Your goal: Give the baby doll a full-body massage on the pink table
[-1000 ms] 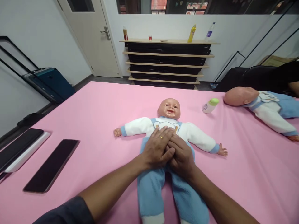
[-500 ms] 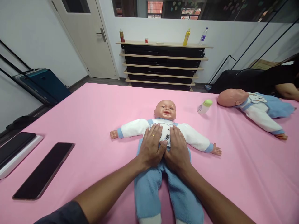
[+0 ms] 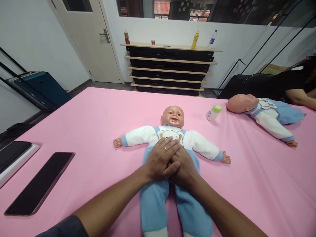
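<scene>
Your fingers (image 3: 171, 142) on the left hand (image 3: 158, 161) are straight and close together, laid flat over the right hand (image 3: 185, 168) and gripping nothing; the left thumb lies across the back of the right. How the right fingers are set, you cannot tell, since the upper hand covers most of them. Both hands sit stacked over the belly of the doll (image 3: 172, 132), just below the bear on its shirt, but the underside of the lower palm is hidden.

The doll lies face up in front of you on the pink table (image 3: 96, 121). Its long axis runs nearly straight away from you, with the head at the far end and the blue trouser legs coming toward you, slightly parted. Its arms spread out to both sides.

Your forearms come in from the lower left and lower right and meet at the doll's middle, fingers pointing toward its head.

A green-capped bottle (image 3: 213, 113) stands near the doll's head, on the right. Farther right lies a second doll (image 3: 270, 113), set crosswise, its head toward yours. A phone (image 3: 40, 182) lies well to the left.
</scene>
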Action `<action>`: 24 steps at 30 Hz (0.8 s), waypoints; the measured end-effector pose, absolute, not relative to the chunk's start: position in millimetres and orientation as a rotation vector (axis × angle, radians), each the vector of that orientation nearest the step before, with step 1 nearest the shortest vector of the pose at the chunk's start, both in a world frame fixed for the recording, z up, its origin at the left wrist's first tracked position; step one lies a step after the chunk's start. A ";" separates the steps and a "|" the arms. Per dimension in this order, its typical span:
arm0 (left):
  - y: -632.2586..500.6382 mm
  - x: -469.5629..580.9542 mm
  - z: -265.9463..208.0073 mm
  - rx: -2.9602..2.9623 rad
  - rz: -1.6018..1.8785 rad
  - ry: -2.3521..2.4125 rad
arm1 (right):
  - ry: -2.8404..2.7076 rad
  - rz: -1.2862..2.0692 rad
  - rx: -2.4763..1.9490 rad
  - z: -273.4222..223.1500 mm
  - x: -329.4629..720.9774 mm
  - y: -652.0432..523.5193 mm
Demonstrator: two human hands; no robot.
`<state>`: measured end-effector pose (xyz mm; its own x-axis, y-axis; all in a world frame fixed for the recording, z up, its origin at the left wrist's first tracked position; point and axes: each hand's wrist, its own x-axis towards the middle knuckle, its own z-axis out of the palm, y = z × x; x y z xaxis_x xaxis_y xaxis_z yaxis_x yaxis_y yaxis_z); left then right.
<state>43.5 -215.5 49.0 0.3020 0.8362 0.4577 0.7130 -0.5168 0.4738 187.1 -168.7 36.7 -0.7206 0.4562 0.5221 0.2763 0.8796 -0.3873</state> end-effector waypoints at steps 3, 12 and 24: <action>-212.2 46.0 48.5 2.269 1.023 1.562 | -2.445 0.372 -0.602 39.4 184.2 -167.6; -209.6 48.2 41.4 2.102 1.096 1.767 | -2.362 0.251 -0.968 36.5 186.1 -165.2; -210.8 45.6 35.1 2.079 1.157 1.756 | -2.245 0.209 -0.610 41.9 192.1 -174.9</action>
<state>45.6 -210.8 35.1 -0.0029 0.8996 0.4366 0.7563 -0.2836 0.5895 192.1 -174.9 41.9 -0.5775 0.4891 0.6536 0.3602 0.8712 -0.3337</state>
